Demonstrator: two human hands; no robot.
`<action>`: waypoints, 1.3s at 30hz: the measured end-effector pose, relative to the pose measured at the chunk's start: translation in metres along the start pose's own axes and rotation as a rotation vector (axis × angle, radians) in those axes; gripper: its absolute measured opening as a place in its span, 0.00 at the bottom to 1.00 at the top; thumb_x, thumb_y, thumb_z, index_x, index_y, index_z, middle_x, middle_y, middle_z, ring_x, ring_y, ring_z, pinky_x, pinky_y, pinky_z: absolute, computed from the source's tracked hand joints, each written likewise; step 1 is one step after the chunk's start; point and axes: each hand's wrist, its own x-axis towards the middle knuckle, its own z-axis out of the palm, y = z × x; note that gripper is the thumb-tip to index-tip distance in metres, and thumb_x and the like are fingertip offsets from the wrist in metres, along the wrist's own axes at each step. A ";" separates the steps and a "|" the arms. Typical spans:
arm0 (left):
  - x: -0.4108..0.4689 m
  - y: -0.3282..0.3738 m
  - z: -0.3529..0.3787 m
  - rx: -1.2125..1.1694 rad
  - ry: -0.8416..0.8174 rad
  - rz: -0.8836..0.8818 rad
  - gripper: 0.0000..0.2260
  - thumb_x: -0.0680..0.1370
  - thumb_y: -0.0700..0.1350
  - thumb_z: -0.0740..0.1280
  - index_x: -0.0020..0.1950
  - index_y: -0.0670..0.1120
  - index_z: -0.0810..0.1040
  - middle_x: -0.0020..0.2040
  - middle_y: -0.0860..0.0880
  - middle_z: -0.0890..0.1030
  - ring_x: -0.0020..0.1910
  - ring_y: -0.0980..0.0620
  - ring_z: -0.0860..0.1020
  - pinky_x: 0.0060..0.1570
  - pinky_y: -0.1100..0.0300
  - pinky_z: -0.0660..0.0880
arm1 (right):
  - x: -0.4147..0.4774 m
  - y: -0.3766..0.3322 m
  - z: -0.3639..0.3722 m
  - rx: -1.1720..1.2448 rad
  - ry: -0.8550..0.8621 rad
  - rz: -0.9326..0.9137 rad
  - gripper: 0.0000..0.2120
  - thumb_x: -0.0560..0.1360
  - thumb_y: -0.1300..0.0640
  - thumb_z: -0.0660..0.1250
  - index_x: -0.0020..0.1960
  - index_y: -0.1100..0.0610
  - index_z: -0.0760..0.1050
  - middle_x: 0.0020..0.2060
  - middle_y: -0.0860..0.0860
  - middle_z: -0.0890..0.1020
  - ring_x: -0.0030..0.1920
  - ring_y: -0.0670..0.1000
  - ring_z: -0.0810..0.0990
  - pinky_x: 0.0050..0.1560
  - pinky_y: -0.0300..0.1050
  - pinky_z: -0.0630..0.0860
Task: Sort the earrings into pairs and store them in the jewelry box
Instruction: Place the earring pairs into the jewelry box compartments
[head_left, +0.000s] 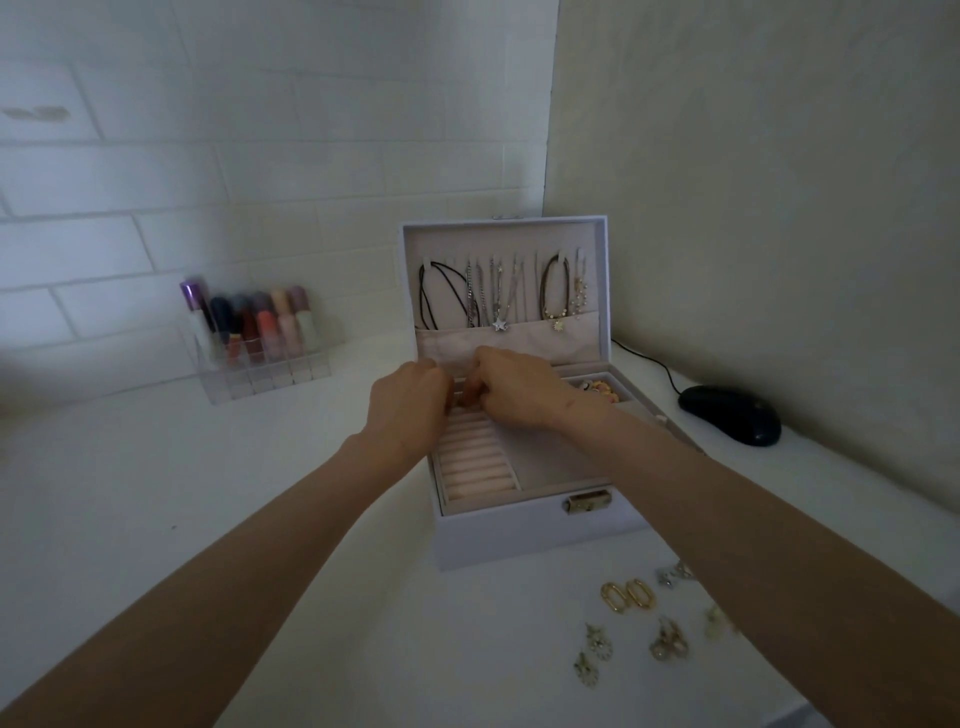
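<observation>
A white jewelry box (540, 535) stands open on the white table, with necklaces (498, 296) hanging inside its raised lid. My left hand (408, 402) and my right hand (514, 387) meet over the far end of the ring-roll rows (475, 462), fingers curled close together. Something small sits between the fingertips, but the hands hide what it is. Loose earrings lie on the table in front of the box at the right: a gold oval pair (626, 595), a dangly pair (595, 652), a gold cluster (669, 642) and silver ones (674, 574) beside my right forearm.
A clear acrylic rack of lipsticks and bottles (260, 343) stands at the back left by the tiled wall. A black computer mouse (730, 413) with its cable lies right of the box. Colourful pieces (600, 389) sit in a back right compartment of the box.
</observation>
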 end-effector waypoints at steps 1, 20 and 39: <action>0.000 -0.001 0.000 -0.004 0.004 -0.004 0.09 0.77 0.40 0.60 0.52 0.44 0.80 0.52 0.44 0.76 0.52 0.45 0.75 0.39 0.57 0.67 | 0.001 0.001 0.001 -0.010 -0.010 0.001 0.13 0.75 0.56 0.63 0.58 0.58 0.74 0.55 0.55 0.76 0.56 0.56 0.75 0.46 0.47 0.67; -0.089 0.032 -0.024 -0.348 0.404 0.174 0.04 0.72 0.47 0.67 0.43 0.49 0.73 0.41 0.54 0.76 0.40 0.56 0.71 0.30 0.67 0.60 | -0.115 -0.005 -0.044 0.223 0.164 -0.052 0.08 0.73 0.53 0.68 0.51 0.47 0.81 0.40 0.40 0.77 0.35 0.35 0.72 0.38 0.30 0.65; -0.135 0.076 0.000 -0.496 -0.157 0.420 0.10 0.71 0.58 0.67 0.44 0.53 0.75 0.42 0.59 0.72 0.48 0.61 0.71 0.35 0.73 0.61 | -0.193 0.018 -0.022 0.051 -0.154 0.054 0.06 0.71 0.53 0.71 0.47 0.45 0.80 0.42 0.40 0.76 0.45 0.40 0.73 0.46 0.34 0.69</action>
